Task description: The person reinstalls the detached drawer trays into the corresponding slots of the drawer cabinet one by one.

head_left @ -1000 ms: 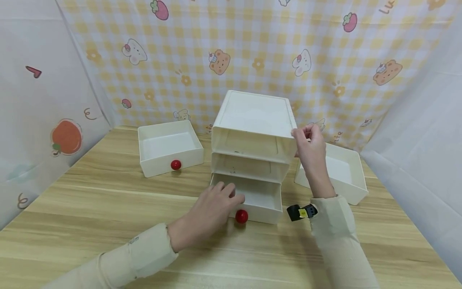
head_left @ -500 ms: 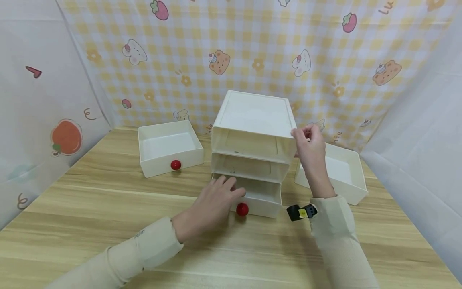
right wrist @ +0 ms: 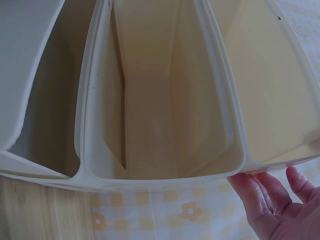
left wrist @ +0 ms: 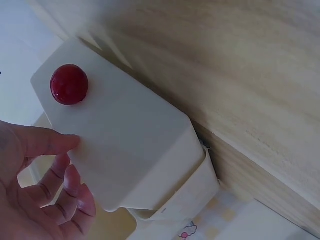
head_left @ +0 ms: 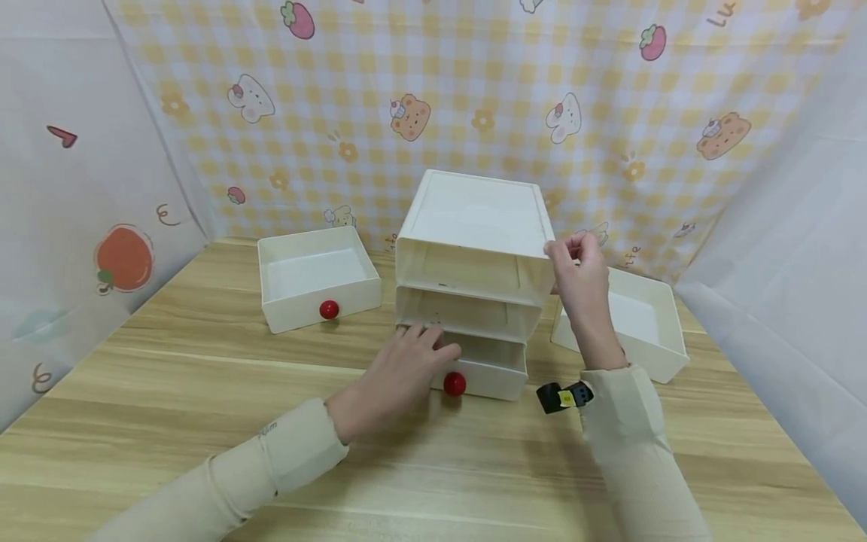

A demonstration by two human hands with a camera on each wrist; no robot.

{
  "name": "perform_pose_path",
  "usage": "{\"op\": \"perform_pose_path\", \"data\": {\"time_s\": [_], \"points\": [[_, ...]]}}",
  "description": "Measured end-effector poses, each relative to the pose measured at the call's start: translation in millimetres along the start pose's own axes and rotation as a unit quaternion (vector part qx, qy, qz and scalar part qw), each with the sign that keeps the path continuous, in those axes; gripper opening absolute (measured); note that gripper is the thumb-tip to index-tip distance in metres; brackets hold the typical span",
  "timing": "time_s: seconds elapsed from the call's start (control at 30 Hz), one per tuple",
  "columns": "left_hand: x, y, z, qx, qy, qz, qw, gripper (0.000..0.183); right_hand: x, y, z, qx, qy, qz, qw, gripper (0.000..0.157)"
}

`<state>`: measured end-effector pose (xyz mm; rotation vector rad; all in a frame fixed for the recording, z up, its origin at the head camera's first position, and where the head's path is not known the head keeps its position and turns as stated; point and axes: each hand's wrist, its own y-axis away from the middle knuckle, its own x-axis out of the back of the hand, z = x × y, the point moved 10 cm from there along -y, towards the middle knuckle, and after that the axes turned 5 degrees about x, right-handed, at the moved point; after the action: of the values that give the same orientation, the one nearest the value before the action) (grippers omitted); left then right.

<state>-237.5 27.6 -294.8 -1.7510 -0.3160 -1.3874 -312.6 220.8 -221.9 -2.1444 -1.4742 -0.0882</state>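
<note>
A white three-tier drawer cabinet [head_left: 481,211] stands mid-table, its upper two slots holding no drawers. Its bottom drawer [head_left: 493,381], with a red round knob [head_left: 454,384], is partly pulled out. My left hand [head_left: 400,370] grips this drawer's front panel left of the knob; in the left wrist view the thumb [left wrist: 62,142] lies on the outer face and the fingers reach behind the rim. With thumb and fingers, my right hand [head_left: 584,280] holds the cabinet's upper right front edge. Seen from the right wrist, its fingers [right wrist: 260,197] touch the outside of the side wall.
One loose white drawer [head_left: 321,297] with a red knob [head_left: 329,309] sits on the table to the left. Another loose white drawer [head_left: 660,350] lies right of the cabinet, partly behind my right arm. A checked cloth [head_left: 484,83] hangs behind the wooden table [head_left: 169,376].
The bottom drawer has slid further into the cabinet, pushed away from me by my left hand. My right hand has stayed at the cabinet's upper corner.
</note>
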Motion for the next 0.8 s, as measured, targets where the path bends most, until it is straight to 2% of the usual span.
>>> {"op": "perform_pose_path", "data": {"time_s": [0.3,0.8], "points": [[-0.6,-6.7,-3.0,-0.007,-0.012,0.019,0.9997,0.030,0.4,0,0,0.000,0.004,0.000,1.000,0.014],[-5.1,-13.0,-10.4,0.007,-0.005,0.020,0.9998,0.034,-0.3,0,-1,0.001,0.005,-0.001,1.000,0.015]]}}
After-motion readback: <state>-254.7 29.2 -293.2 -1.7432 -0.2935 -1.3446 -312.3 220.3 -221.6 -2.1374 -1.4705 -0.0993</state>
